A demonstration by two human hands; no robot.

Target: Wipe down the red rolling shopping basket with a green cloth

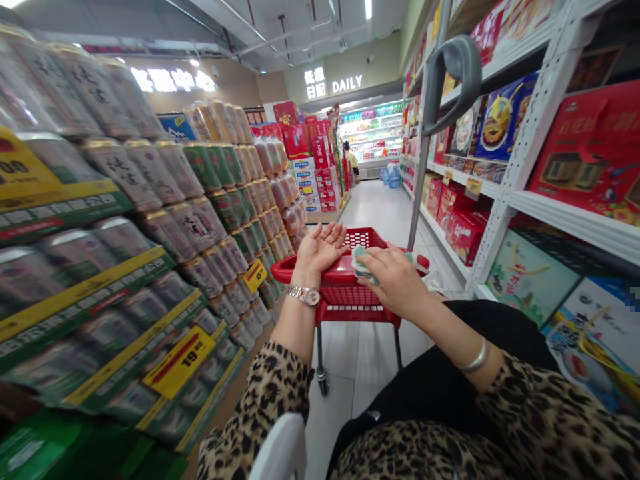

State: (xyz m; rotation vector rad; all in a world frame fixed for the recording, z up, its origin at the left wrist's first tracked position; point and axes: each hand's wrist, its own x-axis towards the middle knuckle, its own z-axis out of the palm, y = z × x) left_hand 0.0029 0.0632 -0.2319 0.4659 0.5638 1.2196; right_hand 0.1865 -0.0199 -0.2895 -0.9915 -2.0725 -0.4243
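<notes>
My left hand point(324, 253) is turned palm up above the left side of a red shopping cart point(345, 268), fingers spread and holding nothing. A metal watch point(304, 295) is on that wrist. Beside it, my right hand point(393, 279) has its fingers closed over a crumpled green and white cloth point(359, 261), mostly hidden under the palm. A silver bangle point(476, 357) circles the right forearm. Both hands are over the cart's handle end, and I cannot tell whether they touch it.
Stacked beer cans point(200, 227) with yellow price tags line the left. White shelves point(493, 220) with boxed goods stand close on the right. A grey looped handle point(475, 73) on a pole rises ahead. Farther off are a person point(353, 160), blue water jugs point(393, 175) and a lit chiller.
</notes>
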